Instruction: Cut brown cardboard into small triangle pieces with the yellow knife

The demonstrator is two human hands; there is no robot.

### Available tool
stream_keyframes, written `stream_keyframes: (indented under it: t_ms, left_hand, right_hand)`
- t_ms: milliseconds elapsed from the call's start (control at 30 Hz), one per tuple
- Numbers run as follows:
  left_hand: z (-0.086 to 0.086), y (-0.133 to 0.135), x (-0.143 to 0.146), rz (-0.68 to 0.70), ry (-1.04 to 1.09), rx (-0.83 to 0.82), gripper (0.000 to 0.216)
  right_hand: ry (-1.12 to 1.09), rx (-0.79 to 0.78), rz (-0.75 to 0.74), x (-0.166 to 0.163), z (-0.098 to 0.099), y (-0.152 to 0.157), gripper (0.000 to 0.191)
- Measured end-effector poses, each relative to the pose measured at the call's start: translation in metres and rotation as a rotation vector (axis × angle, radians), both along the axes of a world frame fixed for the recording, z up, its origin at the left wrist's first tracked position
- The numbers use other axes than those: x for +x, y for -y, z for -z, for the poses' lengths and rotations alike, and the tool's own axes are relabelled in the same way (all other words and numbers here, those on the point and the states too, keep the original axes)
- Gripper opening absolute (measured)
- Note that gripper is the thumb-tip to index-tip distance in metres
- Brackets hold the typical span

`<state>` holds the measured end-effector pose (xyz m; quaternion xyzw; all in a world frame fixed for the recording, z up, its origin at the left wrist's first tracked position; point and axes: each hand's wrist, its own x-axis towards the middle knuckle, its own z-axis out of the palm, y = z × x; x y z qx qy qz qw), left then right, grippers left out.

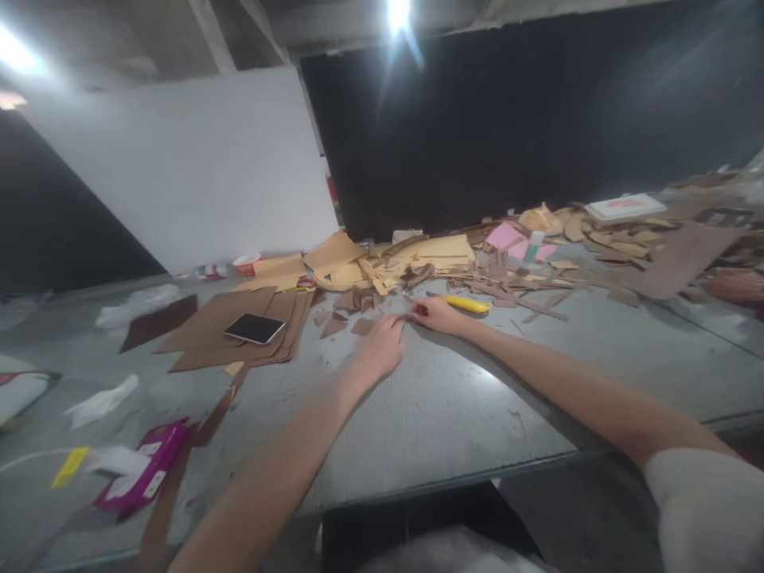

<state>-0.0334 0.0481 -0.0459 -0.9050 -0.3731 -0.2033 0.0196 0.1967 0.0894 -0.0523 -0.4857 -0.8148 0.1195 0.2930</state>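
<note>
My left hand [383, 346] rests on the grey tabletop, its fingers bent together close to the fingertips of the other hand. My right hand [440, 314] is curled in a pinch just beside it. Something small and thin seems to lie between the fingertips, too small and blurred to name. A yellow-handled knife [469, 304] lies just behind my right wrist. Left of my left hand are small brown scraps [334, 325], which look like leather or card.
A phone [255, 328] lies on stacked brown sheets [203, 326]. Yellowish sheets [438, 251] and brown offcuts [501, 274] pile up at the back. A magenta packet [146, 465] sits at front left, near the table's front edge [442, 480]. A white box [625, 207] stands back right.
</note>
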Motion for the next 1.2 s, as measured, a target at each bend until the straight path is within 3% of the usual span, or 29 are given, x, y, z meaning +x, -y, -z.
stream_keyframes:
  t_ms: [300, 800, 900, 1033, 1200]
  left_hand:
    - [0.008, -0.006, -0.003, -0.022, -0.006, 0.0, 0.044]
    - [-0.005, -0.004, -0.002, 0.044, -0.052, -0.036, 0.046]
    - [-0.009, -0.002, -0.001, 0.047, -0.063, -0.04, 0.044]
    - [-0.011, -0.002, -0.001, 0.061, -0.042, -0.054, 0.043]
    - [-0.009, -0.004, -0.002, 0.058, -0.033, -0.102, 0.042]
  right_hand:
    - [0.006, 0.046, -0.058, 0.001, 0.0, 0.002, 0.022]
    - [0.082, 0.07, 0.085, -0.004, -0.003, 0.008, 0.014]
    - [0.066, 0.119, 0.036, -0.002, -0.006, 0.012, 0.015]
    - [0.069, 0.16, -0.044, 0.003, -0.009, 0.016, 0.031]
    - [0.19, 0.177, -0.132, 0.007, -0.011, 0.017, 0.038]
